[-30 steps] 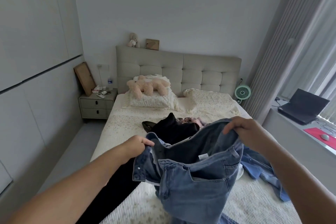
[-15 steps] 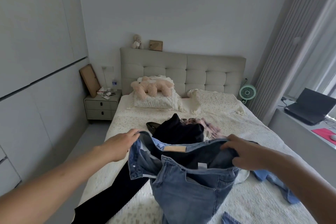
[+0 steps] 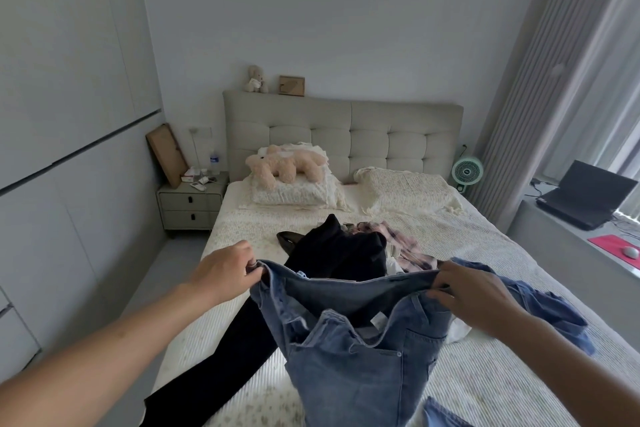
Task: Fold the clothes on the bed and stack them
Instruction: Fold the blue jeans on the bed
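A pair of blue jeans (image 3: 360, 354) hangs over the bed (image 3: 485, 253), held up by its waistband. My left hand (image 3: 225, 267) pinches the waistband's left end and my right hand (image 3: 471, 291) grips its right end, stretching the band between them. Behind the jeans lies a black garment (image 3: 336, 250), its long dark leg running down toward the bed's near left edge. A pink plaid piece (image 3: 405, 243) sits beside it. Another blue denim garment (image 3: 550, 308) lies crumpled under my right forearm.
Two pillows and a plush dog (image 3: 287, 166) lie at the headboard. A nightstand (image 3: 190, 204) stands left of the bed, a small fan (image 3: 467, 172) to its right. A laptop (image 3: 588, 198) and a pink mouse pad sit on the window ledge.
My hands have moved apart and lower, pulling the jeans' waistband out straight between them. The view has shifted a little to the left.
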